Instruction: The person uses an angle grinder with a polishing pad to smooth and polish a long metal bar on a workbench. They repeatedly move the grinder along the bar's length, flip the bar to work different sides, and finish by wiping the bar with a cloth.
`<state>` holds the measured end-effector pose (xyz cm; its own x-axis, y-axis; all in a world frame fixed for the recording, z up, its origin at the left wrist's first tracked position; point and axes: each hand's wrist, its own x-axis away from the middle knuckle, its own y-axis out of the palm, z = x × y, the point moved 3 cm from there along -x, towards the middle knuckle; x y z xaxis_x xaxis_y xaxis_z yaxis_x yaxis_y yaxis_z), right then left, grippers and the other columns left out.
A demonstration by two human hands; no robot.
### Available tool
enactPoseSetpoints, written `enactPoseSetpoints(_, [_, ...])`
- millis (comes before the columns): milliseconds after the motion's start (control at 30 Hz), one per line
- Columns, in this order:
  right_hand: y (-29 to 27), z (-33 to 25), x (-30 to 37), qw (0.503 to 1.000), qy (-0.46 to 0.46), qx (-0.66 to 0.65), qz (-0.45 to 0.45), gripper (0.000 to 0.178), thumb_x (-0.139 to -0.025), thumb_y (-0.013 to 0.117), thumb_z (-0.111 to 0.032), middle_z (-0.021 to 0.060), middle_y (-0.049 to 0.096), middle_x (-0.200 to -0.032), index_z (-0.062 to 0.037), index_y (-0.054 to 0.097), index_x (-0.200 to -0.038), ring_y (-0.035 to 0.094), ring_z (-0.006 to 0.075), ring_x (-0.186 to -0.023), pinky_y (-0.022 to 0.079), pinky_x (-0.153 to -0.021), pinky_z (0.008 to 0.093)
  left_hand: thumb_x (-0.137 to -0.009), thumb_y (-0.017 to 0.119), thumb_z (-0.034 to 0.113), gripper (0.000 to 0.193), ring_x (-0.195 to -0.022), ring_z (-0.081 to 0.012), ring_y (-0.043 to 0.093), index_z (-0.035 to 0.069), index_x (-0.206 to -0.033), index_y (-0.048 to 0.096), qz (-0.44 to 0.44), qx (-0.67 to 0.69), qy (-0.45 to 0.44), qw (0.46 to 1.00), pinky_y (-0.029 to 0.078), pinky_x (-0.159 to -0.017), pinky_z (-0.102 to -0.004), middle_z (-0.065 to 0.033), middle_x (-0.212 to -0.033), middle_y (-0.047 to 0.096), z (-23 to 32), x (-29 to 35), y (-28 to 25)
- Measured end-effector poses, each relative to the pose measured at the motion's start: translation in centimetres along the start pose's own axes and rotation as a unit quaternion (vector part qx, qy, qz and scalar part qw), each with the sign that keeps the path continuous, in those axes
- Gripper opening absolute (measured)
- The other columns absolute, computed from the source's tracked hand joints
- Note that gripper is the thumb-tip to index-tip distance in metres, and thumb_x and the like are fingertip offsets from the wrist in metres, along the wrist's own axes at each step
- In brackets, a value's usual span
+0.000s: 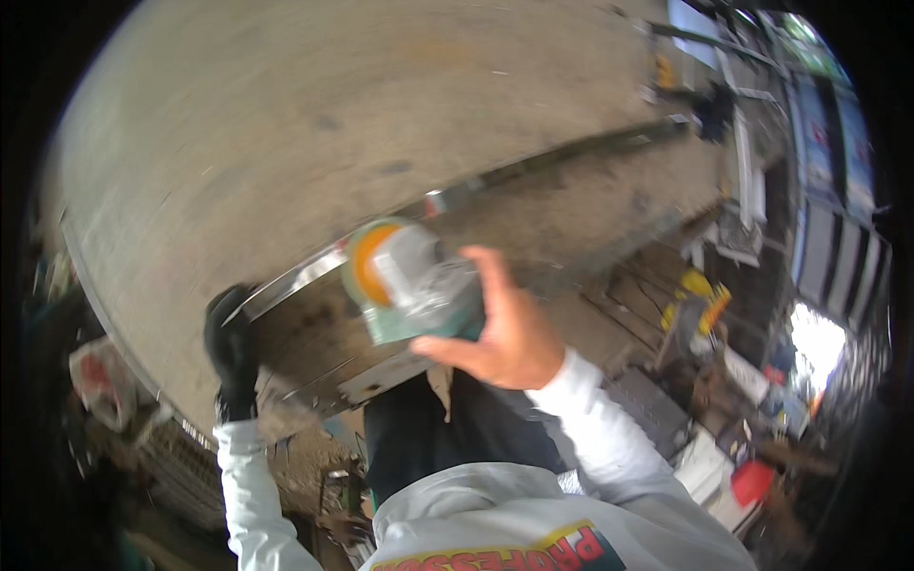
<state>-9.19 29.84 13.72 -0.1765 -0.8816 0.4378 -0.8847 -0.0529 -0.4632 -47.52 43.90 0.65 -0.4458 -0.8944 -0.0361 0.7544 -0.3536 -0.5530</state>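
My right hand (509,328) is bare, with thumb and fingers around a grey, round, roll-like thing (419,276). It has an orange ring at one end and a greenish, see-through sheet by it; motion blurs its details. It is held over a long metal frame (371,379) with two rails, which lies slantwise across the work surface. My left hand (230,338), in a black glove, grips the frame's left end, by the shiny far rail (300,284). Some of its fingers are hidden.
A broad, dusty tabletop (286,114) spreads beyond the frame. To the right lie yellow things (700,300), a red object (752,482) and mixed clutter. A white plastic bag (103,383) with red on it sits at the left, below the table's edge.
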Motion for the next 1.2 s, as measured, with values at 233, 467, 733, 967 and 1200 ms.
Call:
enactPoseSetpoints(233, [-3.5,-1.8,-0.9,0.996,-0.025,0.074,-0.046,0.092,-0.086,0.094,-0.03,0.0265,0.073,-0.124,0.0003,0.036,-0.151,0.076,0.0367,-0.113,0.057,-0.098,0.0452,-0.097,0.078,0.008,0.025,-0.096,-0.0307,0.076,0.003,-0.122,0.075,-0.091,-0.054,0.081,0.991,0.061,-0.082,-0.0375,-0.0129,-0.115,0.076,6.4,-5.0,-2.8])
enactPoseSetpoints(467, [1.4,-5.0,-1.9,0.987,-0.049,0.099,-0.115,0.089,-0.085,0.093,-0.021,0.0227,0.072,-0.126,-0.0027,0.038,-0.153,0.074,0.0317,-0.113,0.055,-0.101,0.0417,-0.097,0.073,0.011,0.024,-0.097,-0.0271,0.076,0.006,-0.121,0.077,-0.181,-0.076,0.066,0.978,0.063,-0.084,-0.04,-0.0108,-0.117,0.076,6.7,-5.8,-3.8])
enactPoseSetpoints(733, [3.9,-8.1,-3.9,0.961,-0.15,0.175,-0.151,0.093,-0.085,0.093,-0.031,0.0264,0.076,-0.118,-0.0028,0.035,-0.152,0.077,0.047,-0.106,0.06,-0.089,0.0488,-0.098,0.069,0.013,0.014,-0.085,-0.0336,0.073,0.0,-0.101,0.075,-0.251,-0.064,0.266,0.929,0.059,-0.08,-0.0426,-0.0166,-0.091,0.074,6.2,-9.5,-4.4])
enactPoseSetpoints(967, [7.0,-10.0,-4.5,0.949,-0.171,0.18,-0.195,0.095,-0.084,0.093,-0.033,0.0265,0.076,-0.117,-0.0025,0.035,-0.153,0.077,0.0471,-0.105,0.06,-0.089,0.0485,-0.111,0.062,0.03,0.023,-0.089,-0.0277,0.07,0.009,-0.12,0.063,-0.407,0.047,0.249,0.877,0.059,-0.079,-0.0455,-0.0066,-0.098,0.073,4.1,-11.3,-3.9])
enactPoseSetpoints(1200, [9.6,-10.3,-4.3,0.936,-0.226,0.182,-0.202,0.095,-0.084,0.09,-0.032,0.03,0.075,-0.113,0.0009,0.035,-0.155,0.077,0.0491,-0.095,0.062,-0.081,0.0516,-0.101,0.068,0.021,0.016,-0.082,-0.0254,0.071,0.008,-0.111,0.07,-0.383,-0.007,0.315,0.868,0.057,-0.072,-0.0441,-0.0062,-0.091,0.072,3.5,-11.8,-3.7])
